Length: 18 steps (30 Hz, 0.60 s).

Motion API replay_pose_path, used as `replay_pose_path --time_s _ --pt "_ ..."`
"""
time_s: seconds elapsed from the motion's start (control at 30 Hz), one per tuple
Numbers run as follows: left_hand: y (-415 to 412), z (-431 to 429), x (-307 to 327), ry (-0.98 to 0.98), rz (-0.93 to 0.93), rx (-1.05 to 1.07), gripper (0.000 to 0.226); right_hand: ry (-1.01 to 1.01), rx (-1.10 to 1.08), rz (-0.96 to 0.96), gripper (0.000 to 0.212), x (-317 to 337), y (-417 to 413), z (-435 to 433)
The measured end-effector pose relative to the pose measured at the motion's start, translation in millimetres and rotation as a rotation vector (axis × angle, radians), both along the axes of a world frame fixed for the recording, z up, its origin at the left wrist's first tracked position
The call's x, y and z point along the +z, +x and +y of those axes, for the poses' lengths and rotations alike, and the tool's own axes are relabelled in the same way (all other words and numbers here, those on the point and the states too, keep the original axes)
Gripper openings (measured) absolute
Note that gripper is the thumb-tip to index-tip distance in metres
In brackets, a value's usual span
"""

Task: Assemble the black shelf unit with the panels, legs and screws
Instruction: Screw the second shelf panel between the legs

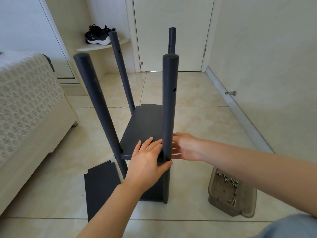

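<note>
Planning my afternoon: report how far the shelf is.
Done: four legs upright, panel between them. In hand: left hand grips its near corner, right hand touches there. To do: spare panel on the floor, screws in the tray.

a lived-in home room is showing here: a cream lace cover (pixel 25 93) is draping a cream bed or sofa (pixel 42 143), black-and-white sneakers (pixel 97 36) are sitting on a rounded white corner shelf (pixel 103 47), and a white door (pixel 173 23) is standing shut beyond glossy beige floor tiles (pixel 197 117).
</note>
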State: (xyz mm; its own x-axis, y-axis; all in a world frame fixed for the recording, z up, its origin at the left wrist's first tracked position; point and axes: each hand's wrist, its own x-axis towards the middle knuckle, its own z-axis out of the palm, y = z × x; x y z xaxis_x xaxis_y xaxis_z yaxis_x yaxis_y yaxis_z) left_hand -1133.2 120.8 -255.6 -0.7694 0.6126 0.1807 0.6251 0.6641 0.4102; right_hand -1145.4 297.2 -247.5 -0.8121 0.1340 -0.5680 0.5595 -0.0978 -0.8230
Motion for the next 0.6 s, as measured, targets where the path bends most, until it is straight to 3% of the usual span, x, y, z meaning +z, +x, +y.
replay_pose_path --time_s 0.2,0.47,0.6 --pt "-3.8 -0.7 4.8 -0.043 0.027 -0.008 0.044 0.023 0.024 0.041 0.022 3.2 4.0 -5.3" --pt "-5.8 -2.3 -7.3 -0.186 0.128 0.013 0.080 -0.002 0.088 0.060 0.018 11.4 7.1 -4.0" --pt "-3.3 -2.6 -14.3 -0.206 0.209 0.026 0.071 -0.012 0.094 0.050 0.018 10.1 7.1 -3.8"
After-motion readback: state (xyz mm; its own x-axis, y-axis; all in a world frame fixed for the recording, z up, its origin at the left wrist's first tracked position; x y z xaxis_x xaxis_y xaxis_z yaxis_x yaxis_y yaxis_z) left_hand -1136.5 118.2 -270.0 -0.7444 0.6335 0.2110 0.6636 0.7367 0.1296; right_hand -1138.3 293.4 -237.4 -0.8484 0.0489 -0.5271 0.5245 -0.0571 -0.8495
